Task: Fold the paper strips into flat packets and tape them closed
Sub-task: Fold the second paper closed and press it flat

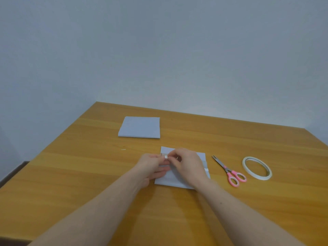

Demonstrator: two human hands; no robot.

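A folded white paper packet (177, 180) lies flat on the wooden table (106, 174) in front of me. Both hands meet above its left half. My left hand (150, 166) and my right hand (188, 166) pinch a small white piece of tape (166, 157) between their fingertips. A strip of tape (205, 169) shows across the packet's right edge. A second folded white packet (140, 127) lies farther back on the table.
Pink-handled scissors (229, 172) lie just right of the near packet. A roll of white tape (256, 168) lies flat farther right. A tiny white scrap (123, 149) sits on the table to the left. The wall stands behind the table's far edge.
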